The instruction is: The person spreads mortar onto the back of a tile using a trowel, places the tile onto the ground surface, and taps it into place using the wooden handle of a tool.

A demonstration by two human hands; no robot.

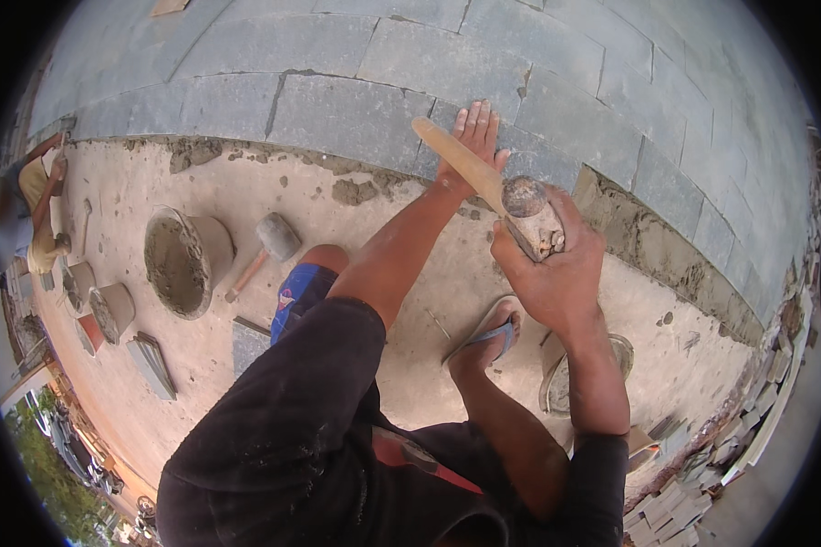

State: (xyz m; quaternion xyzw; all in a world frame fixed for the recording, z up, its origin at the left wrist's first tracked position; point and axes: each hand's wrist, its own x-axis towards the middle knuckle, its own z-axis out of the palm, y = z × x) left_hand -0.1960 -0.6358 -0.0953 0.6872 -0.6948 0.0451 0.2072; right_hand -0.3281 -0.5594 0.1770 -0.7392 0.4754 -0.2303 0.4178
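Two hands were busy at the paving edge: your left hand (470, 137) lay flat on a grey stone slab (483, 150), fingers stretched forward and close together, palm down, right at the border where the laid stones met bare sand. Your right hand (552, 269) was wrapped tight around the head end of a mallet (497, 196), fingers curled shut around it, the pale wooden handle sticking up and away toward the slabs, the tool held above the sand just right of your left wrist. Grey rectangular paving stones (337, 64) filled the upper part of the view in staggered rows, with a ragged mortar line (356, 187) along their front edge. Below that ran compacted reddish-tan sand (246, 182). On the sand to your left stood a bucket of grey mortar (187, 260), a second mallet (265, 251) lying just beside it, smaller pots (109, 310) farther left, and a couple of loose slabs (150, 365). Your foot in a flip-flop (488, 337) rested on the sand under your right forearm, a shallow pan (561, 383) near it. Stacked stone offcuts (702, 465) lined the right edge. Another person (41, 210) crouched far left. Outdoor site, daylight, greenery at lower left.
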